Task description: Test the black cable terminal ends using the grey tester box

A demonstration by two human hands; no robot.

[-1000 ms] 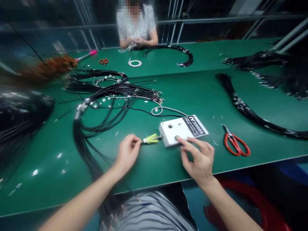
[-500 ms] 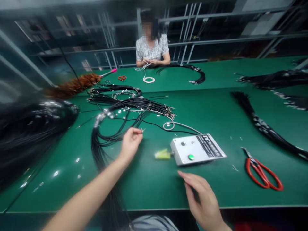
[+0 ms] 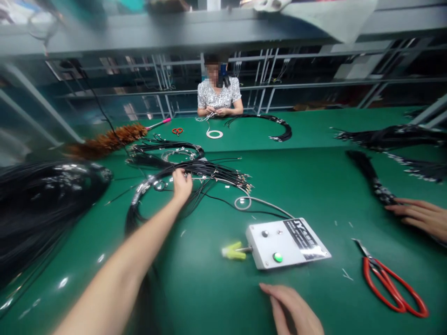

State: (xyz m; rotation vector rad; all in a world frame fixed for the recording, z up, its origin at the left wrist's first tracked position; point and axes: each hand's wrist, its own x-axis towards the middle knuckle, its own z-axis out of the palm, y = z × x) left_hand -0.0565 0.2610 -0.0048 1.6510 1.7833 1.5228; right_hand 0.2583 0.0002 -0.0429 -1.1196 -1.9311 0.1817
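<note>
My left hand (image 3: pixel 182 187) reaches to the bundle of black cables (image 3: pixel 213 171) left of centre. Its fingers are curled together at the cables, closed on a black cable, though the grip itself is partly hidden. My right hand (image 3: pixel 295 309) is at the bottom edge, holding nothing, with the thumb apart from the stretched fingers. Beyond it stands a white control box (image 3: pixel 284 243) with a lit green button (image 3: pixel 278 257). A yellow-green clip-like piece (image 3: pixel 234 251) sits on a short rod at the box's left side.
Another person's hand (image 3: pixel 419 215) touches a black cable bundle (image 3: pixel 372 174) at right. Red-handled scissors (image 3: pixel 394 284) lie nearer. More cables (image 3: pixel 45 204) heap at left, near a brown duster (image 3: pixel 108 139). A person (image 3: pixel 219 95) sits opposite. A shelf (image 3: pixel 209 30) crosses overhead.
My left hand has moved forward and left to the cable bundle. My right hand sits lower in view. Another person's hand has come in at right. The view has tilted up.
</note>
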